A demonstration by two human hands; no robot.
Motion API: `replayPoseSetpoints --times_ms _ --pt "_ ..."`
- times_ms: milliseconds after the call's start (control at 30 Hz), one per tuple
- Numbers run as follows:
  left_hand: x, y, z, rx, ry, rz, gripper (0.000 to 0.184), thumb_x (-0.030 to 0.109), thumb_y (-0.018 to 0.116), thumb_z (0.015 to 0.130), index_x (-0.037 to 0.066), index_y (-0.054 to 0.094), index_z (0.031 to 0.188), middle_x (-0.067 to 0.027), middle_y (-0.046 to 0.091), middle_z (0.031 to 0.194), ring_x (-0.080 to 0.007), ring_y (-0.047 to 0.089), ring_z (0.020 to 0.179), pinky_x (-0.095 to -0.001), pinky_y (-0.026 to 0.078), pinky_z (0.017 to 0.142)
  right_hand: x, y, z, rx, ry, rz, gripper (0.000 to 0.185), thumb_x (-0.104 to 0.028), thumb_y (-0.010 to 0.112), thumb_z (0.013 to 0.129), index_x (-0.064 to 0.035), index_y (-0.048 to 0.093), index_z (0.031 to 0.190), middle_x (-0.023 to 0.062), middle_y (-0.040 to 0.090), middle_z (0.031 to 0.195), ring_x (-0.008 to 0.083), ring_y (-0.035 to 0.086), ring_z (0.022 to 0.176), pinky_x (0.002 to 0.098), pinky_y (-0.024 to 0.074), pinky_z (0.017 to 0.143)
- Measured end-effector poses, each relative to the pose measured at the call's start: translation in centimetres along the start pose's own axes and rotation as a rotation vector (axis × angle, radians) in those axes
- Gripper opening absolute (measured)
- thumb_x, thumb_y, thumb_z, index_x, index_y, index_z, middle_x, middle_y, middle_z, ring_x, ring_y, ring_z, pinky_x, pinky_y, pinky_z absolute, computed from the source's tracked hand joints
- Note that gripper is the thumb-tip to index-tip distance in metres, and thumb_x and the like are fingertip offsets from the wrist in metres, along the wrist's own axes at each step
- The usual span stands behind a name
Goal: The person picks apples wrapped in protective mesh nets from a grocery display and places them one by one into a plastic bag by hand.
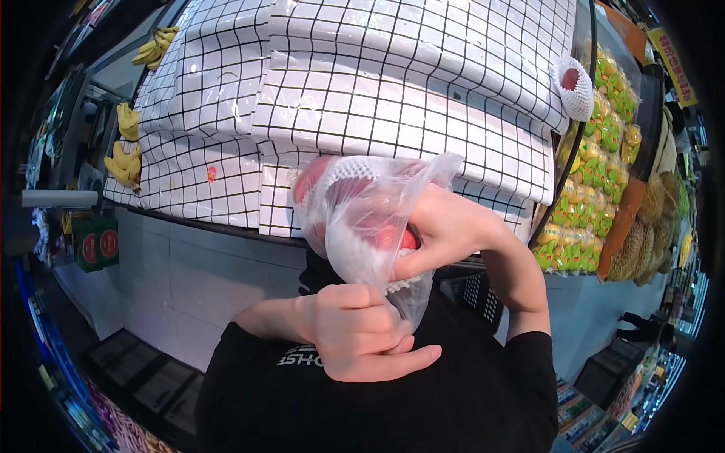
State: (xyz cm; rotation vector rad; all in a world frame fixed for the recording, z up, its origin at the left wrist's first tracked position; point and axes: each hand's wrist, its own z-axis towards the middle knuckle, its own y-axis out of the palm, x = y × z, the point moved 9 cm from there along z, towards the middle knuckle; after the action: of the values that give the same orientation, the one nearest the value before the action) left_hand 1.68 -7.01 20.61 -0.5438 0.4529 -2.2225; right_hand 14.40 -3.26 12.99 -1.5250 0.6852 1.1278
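Note:
A clear plastic bag (pixel 313 215) holds several red fruits, some in white foam nets, in front of my chest. My left hand (pixel 359 332) is closed on the bag's edge, low at its near side. At the bag's mouth, my right hand (pixel 434 230) is wrapped round a red fruit (pixel 394 238) with a white foam net about it. The bag's film covers part of the fruits. Behind the bag lies a display stand with a white, black-checked cloth (pixel 332 113).
Bananas (pixel 123 162) lie along the stand's left edge. A netted red fruit (pixel 572 78) sits at the right edge, beside packaged yellow fruit (pixel 578 200). Spiky brown fruits (pixel 642 234) are farther right. A black crate (pixel 472 298) stands below the stand.

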Motion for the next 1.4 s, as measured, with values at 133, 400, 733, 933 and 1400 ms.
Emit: replayPoseSetpoints --times_ms 133,400,733,933,1400 --pt "-0.1 -0.7 -0.1 0.110 0.007 -0.001 0.039 0.006 0.056 0.059 0.018 0.073 0.091 0.0068 0.058 0.069 -0.0110 0.042 0.064 -0.0264 0.033 0.061 -2.2 -0.9 -0.3 0.101 0.088 -0.465 0.062 -0.033 0.076 0.070 -0.0028 0.056 0.120 0.0190 0.060 0.113 0.0370 0.062 0.097 0.0453 0.0490 0.081" --pt "0.0 -0.7 0.5 0.106 0.024 -0.043 0.028 0.002 0.062 0.062 0.012 0.073 0.086 0.0034 0.049 0.067 -0.0127 0.045 0.065 -0.0254 0.042 0.061 -4.8 1.0 -0.9 0.309 -0.040 -0.829 0.063 -0.029 0.074 0.067 -0.0091 0.057 0.125 0.0173 0.053 0.123 0.0340 0.056 0.109 0.0509 0.0448 0.089" --pt "-1.6 0.6 0.4 0.089 0.005 -0.195 0.030 0.001 0.064 0.060 0.008 0.072 0.088 0.0043 0.043 0.063 -0.0131 0.044 0.061 -0.0258 0.040 0.055 -2.4 1.1 -1.6 0.171 -0.156 -0.351 0.100 -0.034 0.080 0.068 0.0018 0.028 0.145 0.0286 0.039 0.137 0.0446 0.044 0.122 0.0462 0.0390 0.101" --pt "-3.5 1.3 -0.2 -0.037 -0.172 -0.109 0.033 0.004 0.068 0.060 0.010 0.069 0.092 0.0043 0.063 0.075 -0.0127 0.055 0.067 -0.0262 0.045 0.059 1.6 -1.9 -4.0 0.275 -0.069 -0.351 0.108 -0.063 0.070 0.072 0.0055 0.029 0.145 0.0259 0.050 0.133 0.0439 0.050 0.121 0.0447 0.0383 0.104" --pt "-5.6 2.5 -0.4 -0.163 -0.428 -0.032 0.032 -0.004 0.064 0.059 0.009 0.069 0.087 0.0004 0.067 0.074 -0.0179 0.062 0.067 -0.0338 0.048 0.064 0.6 -5.9 -12.5 0.604 -0.039 -0.784 0.027 -0.027 0.080 0.074 -0.0081 0.071 0.092 -0.0013 0.055 0.055 0.0175 0.053 0.049 0.0304 0.0480 0.062"
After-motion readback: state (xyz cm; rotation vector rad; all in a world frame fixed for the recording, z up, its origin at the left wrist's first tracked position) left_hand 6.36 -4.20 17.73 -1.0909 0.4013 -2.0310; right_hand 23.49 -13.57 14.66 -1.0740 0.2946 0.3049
